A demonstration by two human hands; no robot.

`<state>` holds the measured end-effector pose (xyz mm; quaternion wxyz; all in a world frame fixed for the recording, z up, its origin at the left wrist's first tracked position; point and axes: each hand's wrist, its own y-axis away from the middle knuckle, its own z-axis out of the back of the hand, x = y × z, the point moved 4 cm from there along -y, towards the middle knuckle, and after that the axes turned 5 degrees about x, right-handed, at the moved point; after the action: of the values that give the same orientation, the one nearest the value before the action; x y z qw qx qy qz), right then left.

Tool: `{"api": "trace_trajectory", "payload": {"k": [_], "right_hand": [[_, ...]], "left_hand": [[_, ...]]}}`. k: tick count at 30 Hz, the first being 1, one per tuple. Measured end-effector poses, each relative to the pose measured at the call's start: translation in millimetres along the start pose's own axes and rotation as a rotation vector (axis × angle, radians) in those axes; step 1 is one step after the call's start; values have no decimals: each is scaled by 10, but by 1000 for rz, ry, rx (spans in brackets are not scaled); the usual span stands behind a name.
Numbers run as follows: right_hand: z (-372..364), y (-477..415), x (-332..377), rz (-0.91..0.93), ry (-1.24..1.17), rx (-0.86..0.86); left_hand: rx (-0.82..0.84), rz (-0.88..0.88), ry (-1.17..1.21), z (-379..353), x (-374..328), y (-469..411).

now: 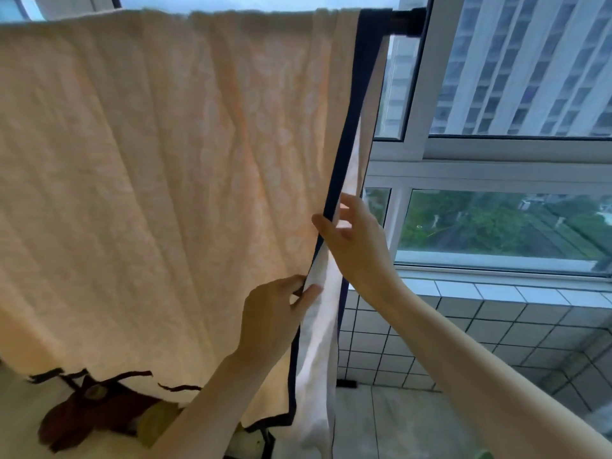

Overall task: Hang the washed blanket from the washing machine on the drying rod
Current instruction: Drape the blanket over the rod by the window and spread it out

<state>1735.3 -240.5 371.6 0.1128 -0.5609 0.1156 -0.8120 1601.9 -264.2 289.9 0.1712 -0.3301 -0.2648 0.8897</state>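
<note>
Looking up, I see the peach quilted blanket with a navy border (pixel 165 160) draped over the black drying rod (pixel 405 19). The rod runs left to right across the top, and the blanket's length falls downward from it. My left hand (pixel 275 319) pinches the blanket's side edge low down. My right hand (pixel 352 241) grips the same edge higher, thumb in front, fingers behind. A white-framed window (pixel 427 94) and a grey tiled wall (pixel 463 329) stand to the right.

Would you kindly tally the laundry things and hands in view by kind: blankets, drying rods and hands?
blanket: 1
drying rod: 1
hands: 2 (left hand, right hand, both gripping the blanket's navy edge)
Total: 4
</note>
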Motion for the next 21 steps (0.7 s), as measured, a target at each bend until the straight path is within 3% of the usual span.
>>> {"api": "trace_trajectory", "payload": {"k": [3,5,9,11,16,21], "right_hand": [[-50,13,-85,13,56,-19],[-81,35,-83,32,56,-30],[-146,33,-95,73,76,-49],[-177,52,-115,83,60,-52],[-236,72,-166,84,83,-45],[-220,80,-238,97,123,-67]], "left_hand": [[-7,86,197,146,142,19],[-139,160,256,315,248,-11],[-481,313,97,699,433,-84],[-565,414,52,808,580,-91],[-428,649,183,779,978,-83],[-434,522,93,753,955,-3]]}}
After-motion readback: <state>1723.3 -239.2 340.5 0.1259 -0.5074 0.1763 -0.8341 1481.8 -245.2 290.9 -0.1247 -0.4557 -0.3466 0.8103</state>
